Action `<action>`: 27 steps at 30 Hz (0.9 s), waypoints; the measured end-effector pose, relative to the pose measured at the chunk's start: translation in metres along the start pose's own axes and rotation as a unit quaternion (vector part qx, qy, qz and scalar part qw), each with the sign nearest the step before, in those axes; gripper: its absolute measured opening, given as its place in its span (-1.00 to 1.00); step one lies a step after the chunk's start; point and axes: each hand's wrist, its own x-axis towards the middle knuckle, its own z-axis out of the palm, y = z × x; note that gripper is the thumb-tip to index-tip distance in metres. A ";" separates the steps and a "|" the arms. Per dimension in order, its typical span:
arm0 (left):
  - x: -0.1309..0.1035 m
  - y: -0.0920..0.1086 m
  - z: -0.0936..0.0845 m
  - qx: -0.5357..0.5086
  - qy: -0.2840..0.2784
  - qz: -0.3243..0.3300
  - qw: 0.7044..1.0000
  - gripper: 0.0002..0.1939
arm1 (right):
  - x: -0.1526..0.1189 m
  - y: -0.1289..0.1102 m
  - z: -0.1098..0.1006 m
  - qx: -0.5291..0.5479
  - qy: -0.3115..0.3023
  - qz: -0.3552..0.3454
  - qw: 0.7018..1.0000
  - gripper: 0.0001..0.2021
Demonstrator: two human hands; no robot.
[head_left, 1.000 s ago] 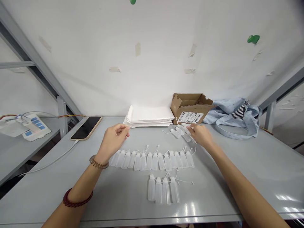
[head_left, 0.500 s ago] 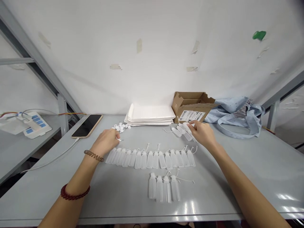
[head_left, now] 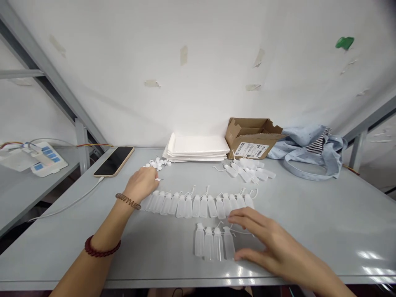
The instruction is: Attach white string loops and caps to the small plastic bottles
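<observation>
My left hand (head_left: 142,182) is closed at the left end of the long row of bottles, a small white cap (head_left: 158,179) with a thin dark tip at its fingertips. A heap of similar white caps (head_left: 157,163) lies just beyond it. My right hand (head_left: 266,239) is open, thumb and fingers apart, at the right side of a short row of several translucent squeeze bottles (head_left: 208,244). Its fingertips come close to the rightmost bottle; whether they touch it I cannot tell. Behind stretches the longer row of similar bottles (head_left: 196,206), with white strap-like pieces at their necks.
Loose bottles (head_left: 244,173) lie in a pile before an open cardboard box (head_left: 252,140). White envelopes or sheets (head_left: 198,148) are stacked against the wall. A phone (head_left: 114,161) on a cable sits left, a light blue cloth (head_left: 309,152) right.
My right hand has left the loose bottle pile and come toward me to the short row, opening its fingers. My left hand stays near the caps, shifting slightly. The view tilts a little.
</observation>
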 end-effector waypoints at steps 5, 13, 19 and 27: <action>-0.006 0.007 -0.003 -0.013 0.005 0.010 1.000 -0.82 | -0.011 0.000 0.026 -0.059 -0.005 0.002 0.998 -0.47; -0.007 0.008 -0.004 -0.037 0.013 0.012 0.999 -0.85 | -0.013 0.000 0.028 -0.072 -0.012 0.015 0.997 -0.46; -0.007 0.009 -0.006 -0.070 0.038 0.023 0.997 -0.84 | -0.012 -0.001 0.001 -0.027 0.021 0.028 0.999 -0.46; -0.009 0.017 -0.009 -0.196 0.108 0.049 0.973 -0.77 | 0.023 -0.004 -0.051 -0.027 0.184 -0.042 0.982 -0.49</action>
